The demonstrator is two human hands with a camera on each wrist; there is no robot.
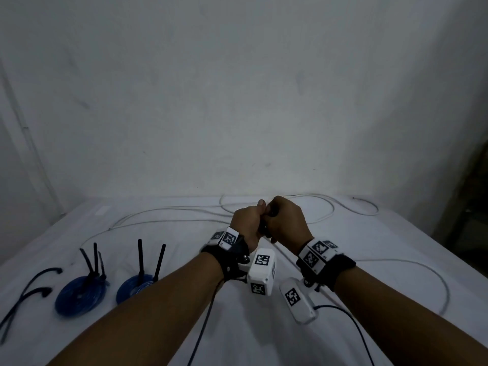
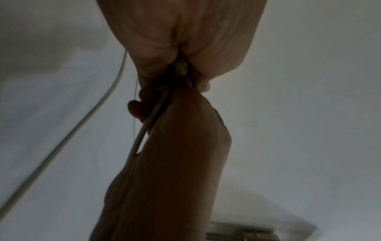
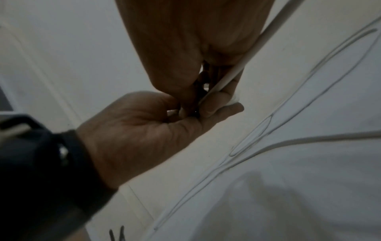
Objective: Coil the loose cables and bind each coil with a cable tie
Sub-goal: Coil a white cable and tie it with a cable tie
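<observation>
A long white cable (image 1: 327,207) sprawls in loops over the white sheet (image 1: 158,233). My two hands meet above it, a little past the middle of the sheet. My left hand (image 1: 260,211) and right hand (image 1: 272,210) both pinch the same stretch of white cable (image 3: 266,32), fingertips touching. The cable runs from the right hand (image 3: 206,91) into the left hand (image 3: 181,110). A small dark piece (image 3: 196,112) sits between the fingers; I cannot tell what it is. In the left wrist view the cable (image 2: 140,135) passes from my left hand (image 2: 181,70) along the right hand (image 2: 175,146).
Two blue coiled cables (image 1: 80,297) (image 1: 134,287) lie at the left, each with black ties (image 1: 95,260) sticking up. Loose black cable ties (image 1: 31,291) lie at the far left. Thin black cords (image 1: 203,326) trail from my wrists. A white wall rises behind.
</observation>
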